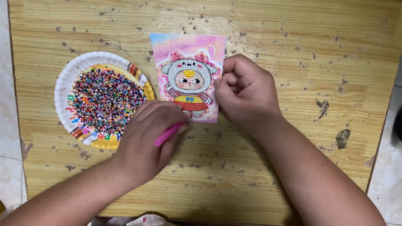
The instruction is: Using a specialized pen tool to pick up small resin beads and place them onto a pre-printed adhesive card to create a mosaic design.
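- A worn wooden desk [293, 37], its pale top flecked with dark chipped spots, carries everything.
- A pink card [188, 54] with a beaded cartoon figure lies flat near the desk's middle.
- Just left of the card sits a paper plate [67, 75] heaped with tiny coloured beads [106, 100].

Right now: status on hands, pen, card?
Left hand grips pink pen at card bottom edge. Right hand fisted, pinning card's right edge. Bead plate left, clear.
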